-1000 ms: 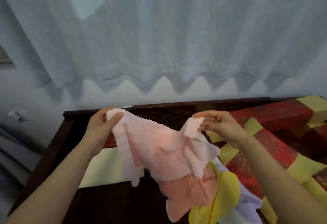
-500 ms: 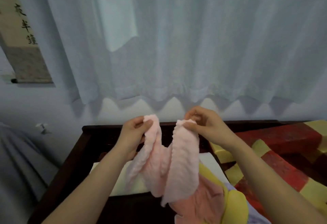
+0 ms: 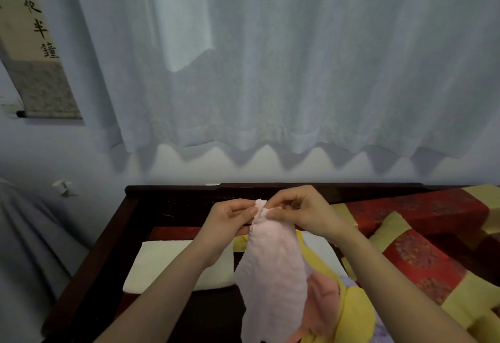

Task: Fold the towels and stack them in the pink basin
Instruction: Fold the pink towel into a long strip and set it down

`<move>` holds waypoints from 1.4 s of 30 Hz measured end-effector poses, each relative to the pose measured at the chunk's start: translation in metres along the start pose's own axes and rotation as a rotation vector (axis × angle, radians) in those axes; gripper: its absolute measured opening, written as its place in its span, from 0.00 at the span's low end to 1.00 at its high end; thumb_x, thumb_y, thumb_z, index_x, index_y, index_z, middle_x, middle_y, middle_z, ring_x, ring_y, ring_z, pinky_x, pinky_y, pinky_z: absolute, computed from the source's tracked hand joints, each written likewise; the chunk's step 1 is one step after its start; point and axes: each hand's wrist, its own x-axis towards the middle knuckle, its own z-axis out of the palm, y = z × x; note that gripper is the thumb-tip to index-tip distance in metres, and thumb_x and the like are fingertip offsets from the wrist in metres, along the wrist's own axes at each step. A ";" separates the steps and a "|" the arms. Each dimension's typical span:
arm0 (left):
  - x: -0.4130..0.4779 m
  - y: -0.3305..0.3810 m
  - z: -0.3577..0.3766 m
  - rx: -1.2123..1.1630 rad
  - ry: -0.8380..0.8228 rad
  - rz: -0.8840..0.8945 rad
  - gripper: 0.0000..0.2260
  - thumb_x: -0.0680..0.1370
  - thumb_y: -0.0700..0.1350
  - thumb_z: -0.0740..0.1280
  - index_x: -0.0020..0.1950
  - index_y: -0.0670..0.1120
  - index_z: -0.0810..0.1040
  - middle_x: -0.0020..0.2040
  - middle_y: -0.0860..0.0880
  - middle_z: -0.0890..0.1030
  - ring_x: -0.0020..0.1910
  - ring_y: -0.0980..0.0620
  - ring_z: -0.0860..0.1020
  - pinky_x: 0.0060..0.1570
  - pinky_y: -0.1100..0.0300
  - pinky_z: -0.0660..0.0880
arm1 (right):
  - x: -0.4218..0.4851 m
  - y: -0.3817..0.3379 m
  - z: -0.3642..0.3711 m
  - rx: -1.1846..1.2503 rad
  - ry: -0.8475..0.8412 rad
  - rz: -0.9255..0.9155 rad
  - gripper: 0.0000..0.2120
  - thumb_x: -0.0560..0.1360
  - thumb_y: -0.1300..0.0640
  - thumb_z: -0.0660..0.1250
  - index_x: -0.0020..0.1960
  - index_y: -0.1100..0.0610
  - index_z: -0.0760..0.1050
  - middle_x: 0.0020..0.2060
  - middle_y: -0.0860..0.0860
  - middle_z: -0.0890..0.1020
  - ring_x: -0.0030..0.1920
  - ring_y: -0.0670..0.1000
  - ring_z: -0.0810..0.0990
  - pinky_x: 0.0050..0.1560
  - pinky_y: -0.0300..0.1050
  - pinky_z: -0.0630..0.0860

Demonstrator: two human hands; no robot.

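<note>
1. Pale sheer curtains (image 3: pixel 270 58) hang across the far wall, their scalloped hem stopping just above a dark wooden bed frame (image 3: pixel 130 207).
2. On the left wall a hanging scroll (image 3: pixel 35 53) shows black calligraphy over a grey patterned band.
3. Filling the right side of the bed is a red and yellow patchwork quilt (image 3: pixel 422 248), rumpled into folds.
4. Near the left side of the bed lies a white folded cloth (image 3: pixel 162 261), flat and rectangular.
5. Both hands meet in front of the far edge of the bed, held up off the bedding.
6. The left hand (image 3: pixel 230 223) pinches the top edge of a pale pink towel (image 3: pixel 273 275) between thumb and fingers, its grip closed on the fabric.
7. The right hand (image 3: pixel 305 210) pinches the same top edge just beside it, fingertips nearly touching those of the left, grip likewise closed on the cloth.
8. From there the towel hangs straight down in a long narrow drape, doubled over lengthwise, fuzzy and softly ribbed, widening toward its lower end.
9. Behind its lower part sits a heap of other towels: a salmon-pink towel (image 3: pixel 324 302), a yellow towel (image 3: pixel 354 313) and a bit of lilac towel (image 3: pixel 349 281) at the right.
10. I see no pink basin from here.
</note>
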 end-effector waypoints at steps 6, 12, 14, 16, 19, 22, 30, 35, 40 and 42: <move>-0.001 0.002 0.001 0.020 -0.063 0.072 0.05 0.78 0.36 0.65 0.50 0.44 0.71 0.39 0.44 0.84 0.38 0.50 0.81 0.43 0.57 0.79 | 0.001 0.001 0.000 0.035 0.081 0.087 0.14 0.68 0.63 0.76 0.53 0.56 0.81 0.30 0.49 0.80 0.30 0.41 0.75 0.33 0.31 0.69; 0.001 0.000 -0.003 0.034 -0.074 0.108 0.10 0.77 0.36 0.67 0.45 0.44 0.65 0.42 0.41 0.84 0.40 0.48 0.80 0.47 0.49 0.77 | 0.000 0.006 0.004 0.013 0.080 0.064 0.05 0.70 0.62 0.74 0.40 0.55 0.80 0.28 0.42 0.75 0.30 0.41 0.68 0.32 0.32 0.65; -0.001 -0.003 -0.007 0.043 -0.107 0.138 0.10 0.74 0.38 0.70 0.43 0.47 0.69 0.44 0.45 0.82 0.42 0.51 0.80 0.48 0.52 0.76 | -0.001 0.008 0.003 -0.027 0.149 0.004 0.06 0.70 0.60 0.74 0.39 0.52 0.79 0.34 0.44 0.77 0.35 0.43 0.73 0.39 0.35 0.69; -0.003 -0.010 -0.012 0.136 -0.179 0.173 0.11 0.70 0.40 0.73 0.42 0.50 0.72 0.43 0.51 0.79 0.42 0.55 0.77 0.47 0.58 0.75 | -0.001 0.007 0.000 -0.025 0.190 -0.034 0.05 0.71 0.57 0.73 0.40 0.50 0.78 0.39 0.44 0.79 0.43 0.45 0.77 0.49 0.43 0.71; -0.005 -0.025 -0.019 0.377 -0.233 0.199 0.14 0.66 0.46 0.78 0.45 0.50 0.75 0.43 0.52 0.78 0.44 0.53 0.78 0.50 0.57 0.77 | -0.002 -0.001 -0.006 0.093 0.196 -0.059 0.05 0.72 0.54 0.71 0.42 0.55 0.78 0.40 0.46 0.81 0.44 0.48 0.79 0.52 0.53 0.73; -0.009 -0.038 -0.022 0.530 -0.257 0.166 0.17 0.65 0.53 0.78 0.49 0.52 0.79 0.47 0.53 0.81 0.49 0.54 0.79 0.53 0.54 0.76 | -0.004 -0.013 -0.014 0.229 0.196 -0.082 0.07 0.71 0.56 0.71 0.42 0.59 0.77 0.39 0.53 0.80 0.42 0.51 0.78 0.47 0.49 0.73; -0.021 -0.065 -0.044 0.741 -0.345 0.001 0.12 0.68 0.59 0.73 0.47 0.56 0.81 0.45 0.56 0.83 0.43 0.62 0.79 0.49 0.58 0.77 | -0.003 -0.012 -0.051 0.181 0.407 -0.098 0.02 0.74 0.60 0.68 0.43 0.57 0.76 0.38 0.44 0.79 0.44 0.46 0.76 0.45 0.38 0.75; -0.015 -0.021 -0.073 0.402 -0.083 0.082 0.17 0.67 0.58 0.74 0.48 0.48 0.85 0.45 0.48 0.86 0.41 0.55 0.81 0.43 0.58 0.78 | -0.004 0.026 -0.082 0.048 0.644 0.031 0.04 0.76 0.58 0.68 0.42 0.53 0.76 0.39 0.47 0.77 0.44 0.48 0.75 0.47 0.47 0.71; 0.009 0.046 -0.101 0.454 -0.205 0.176 0.19 0.76 0.57 0.65 0.45 0.40 0.82 0.43 0.50 0.81 0.44 0.55 0.78 0.46 0.68 0.72 | -0.002 0.032 -0.084 0.013 0.732 0.084 0.05 0.77 0.55 0.66 0.44 0.57 0.74 0.40 0.47 0.77 0.42 0.43 0.74 0.42 0.30 0.72; 0.019 0.065 -0.112 0.604 -0.242 0.219 0.17 0.77 0.56 0.63 0.51 0.44 0.84 0.47 0.52 0.81 0.48 0.58 0.79 0.51 0.70 0.71 | 0.002 0.030 -0.083 0.044 0.741 0.102 0.08 0.77 0.54 0.66 0.48 0.59 0.75 0.44 0.49 0.78 0.44 0.45 0.75 0.45 0.34 0.73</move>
